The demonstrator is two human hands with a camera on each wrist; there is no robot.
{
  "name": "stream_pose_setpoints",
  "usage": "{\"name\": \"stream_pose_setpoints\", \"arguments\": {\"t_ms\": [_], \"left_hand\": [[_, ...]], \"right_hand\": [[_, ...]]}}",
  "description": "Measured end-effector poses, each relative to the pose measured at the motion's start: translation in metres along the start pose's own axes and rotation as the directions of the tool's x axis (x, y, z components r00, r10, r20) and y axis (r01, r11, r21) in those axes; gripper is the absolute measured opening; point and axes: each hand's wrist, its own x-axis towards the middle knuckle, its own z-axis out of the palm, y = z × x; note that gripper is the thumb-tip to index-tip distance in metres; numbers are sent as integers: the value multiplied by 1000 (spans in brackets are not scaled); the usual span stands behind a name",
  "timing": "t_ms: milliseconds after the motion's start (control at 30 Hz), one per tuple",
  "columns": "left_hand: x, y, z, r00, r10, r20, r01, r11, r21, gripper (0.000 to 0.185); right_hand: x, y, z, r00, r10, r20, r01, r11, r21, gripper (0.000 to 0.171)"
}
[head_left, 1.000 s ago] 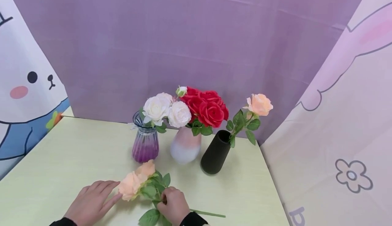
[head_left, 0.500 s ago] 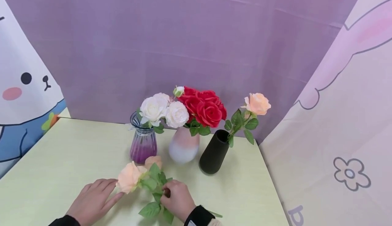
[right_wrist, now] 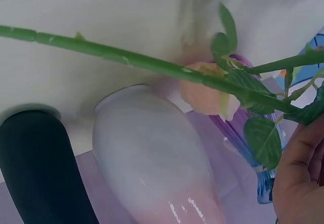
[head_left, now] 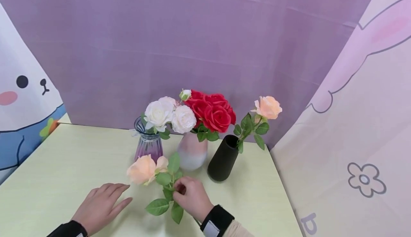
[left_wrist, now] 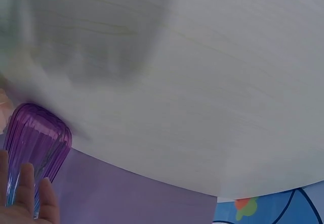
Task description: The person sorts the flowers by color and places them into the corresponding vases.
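My right hand [head_left: 192, 198] pinches the leafy green stem of a peach rose [head_left: 142, 169], which has a large bloom and a smaller one beside it. The blooms point left and overlap the foot of the purple glass vase [head_left: 148, 148] in the head view. In the right wrist view, the thorny stem [right_wrist: 126, 59] slants past the fingers. My left hand [head_left: 101, 206] hovers with loosely spread fingers just below the large bloom, holding nothing. Its fingers [left_wrist: 25, 188] show at the bottom left corner of the left wrist view.
White flowers [head_left: 158, 115] stand in the purple vase. Red roses [head_left: 215, 113] fill a pink-and-white vase [head_left: 192, 153] in the middle. A black vase [head_left: 223, 160] on the right holds one peach rose [head_left: 269, 107]. Behind the table hangs a purple cloth [head_left: 192, 51].
My right hand has lifted the peach rose and moved it away from me, towards the vases. The bloom has left my left fingertips, and the left hand has barely moved.
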Motion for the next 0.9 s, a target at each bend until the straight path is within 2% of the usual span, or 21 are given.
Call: {"name": "stream_pose_setpoints", "arguments": {"t_ms": [67,133,233,267,367,467,533,633,700,800,900], "left_hand": [[1,-4,6,1000,-5,14,5,1000,3,56],[3,-13,22,1000,-6,22,5,1000,3,57],[5,-34,56,1000,19,-21,-19,1000,2,58],[5,-43,72,997,37,-65,-36,999,13,56],[6,-53,89,994,56,-96,-54,998,19,55],[6,-44,75,998,35,-53,-34,999,24,57],[7,-28,49,1000,11,12,-11,1000,21,60],[5,-8,20,999,-10,43,9,1000,18,60],[5,0,6,999,-13,50,12,1000,15,58],[4,7,-4,999,-12,42,11,1000,11,58],[4,6,-3,1000,-1,19,1,1000,9,58]], "right_hand": [[3,2,-2,1000,0,-4,0,1000,10,20],[4,4,-2,1000,6,-9,-5,1000,16,19],[4,2,-6,1000,12,-15,-11,999,34,18],[5,-1,-9,1000,14,-13,-14,999,43,16],[7,-16,-23,1000,31,-4,-30,996,84,14],[10,-28,-37,999,52,1,-52,990,128,15],[13,-32,-44,998,64,-2,-63,988,142,16],[15,-29,-49,998,56,-25,-51,985,165,17],[16,-24,-51,998,49,-44,-40,984,176,18],[17,-16,-55,997,32,-74,-16,978,207,18],[19,-12,-64,995,24,-98,0,973,230,19]]}}
